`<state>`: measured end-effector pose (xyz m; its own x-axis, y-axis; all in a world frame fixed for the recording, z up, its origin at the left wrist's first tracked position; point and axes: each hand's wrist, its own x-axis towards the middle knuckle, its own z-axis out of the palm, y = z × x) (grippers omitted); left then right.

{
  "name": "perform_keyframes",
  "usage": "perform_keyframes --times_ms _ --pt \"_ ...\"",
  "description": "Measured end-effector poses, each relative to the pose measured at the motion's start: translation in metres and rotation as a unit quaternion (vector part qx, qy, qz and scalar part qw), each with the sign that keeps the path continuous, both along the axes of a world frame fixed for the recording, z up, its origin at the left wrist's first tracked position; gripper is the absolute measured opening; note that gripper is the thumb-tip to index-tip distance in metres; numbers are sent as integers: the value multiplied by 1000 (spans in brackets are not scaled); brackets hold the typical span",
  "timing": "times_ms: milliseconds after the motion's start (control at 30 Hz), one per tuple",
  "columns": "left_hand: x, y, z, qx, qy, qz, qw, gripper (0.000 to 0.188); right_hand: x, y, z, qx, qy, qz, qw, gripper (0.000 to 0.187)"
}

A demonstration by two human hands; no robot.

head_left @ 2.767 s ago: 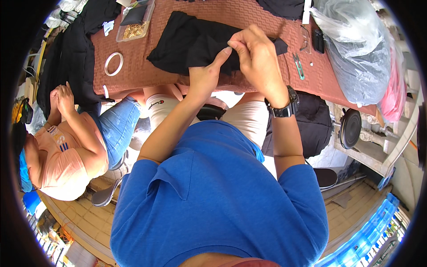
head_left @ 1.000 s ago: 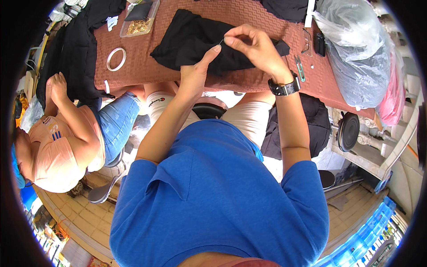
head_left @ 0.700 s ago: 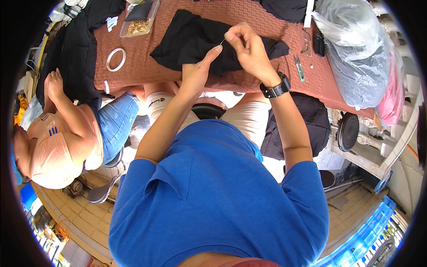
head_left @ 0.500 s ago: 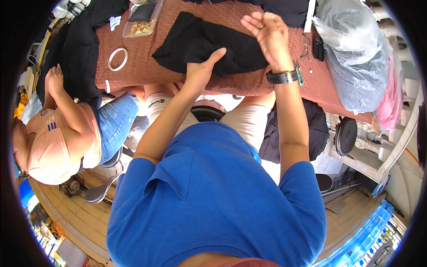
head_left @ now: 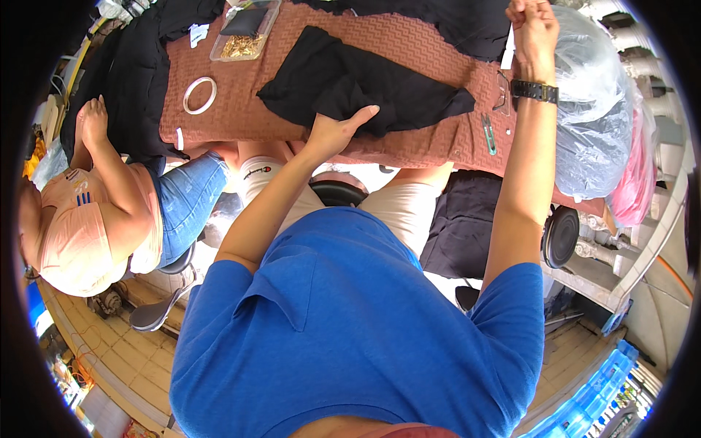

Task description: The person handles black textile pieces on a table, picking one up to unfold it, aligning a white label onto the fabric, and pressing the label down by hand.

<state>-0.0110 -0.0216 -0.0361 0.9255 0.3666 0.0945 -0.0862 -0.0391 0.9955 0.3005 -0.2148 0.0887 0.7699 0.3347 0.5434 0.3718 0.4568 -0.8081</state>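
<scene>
A piece of black cloth (head_left: pixel 314 77) lies spread and creased on the brown-covered table in front of me. My left hand (head_left: pixel 337 135) grips its near edge, the thumb stretched out and the fingers hidden in or under the fabric. Out to the far right, my right hand (head_left: pixel 535 35) is lifted clear of the cloth beside a clear plastic bag. Its fingers are drawn together in a pinch; whatever they hold is too fine to see. Green-handled thread snips (head_left: pixel 488 136) rest on the table between the cloth and my right forearm.
Eyeglasses (head_left: pixel 502 93) lie near my right wrist. A white ring (head_left: pixel 199 95) and a clear box (head_left: pixel 242 48) of small gold pieces sit left. More black cloth (head_left: pixel 467 29) covers the far edge. Large plastic bags (head_left: pixel 602 124) stand right. A co-worker (head_left: pixel 109 212) sits at left.
My right hand has swung right and away from the cloth, uncovering its right end and the snips. My left hand stays on the near edge of the cloth.
</scene>
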Motion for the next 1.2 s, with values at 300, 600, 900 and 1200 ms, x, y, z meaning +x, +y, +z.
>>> perform_keyframes --times_ms 300,600,900,1200 --pt "-3 -1 2 -8 -25 -22 999 26 -15 36 22 -65 -17 35 997 12" --pt "7 4 2 41 10 1 999 29 21 67 0 -53 -156 -126 978 7" --pt "2 36 -2 -53 281 56 957 54 -93 53 -133 -422 -302 -296 802 31" --pt "-13 41 34 245 33 148 958 25 -157 -103 -191 -645 -101 -488 579 35"
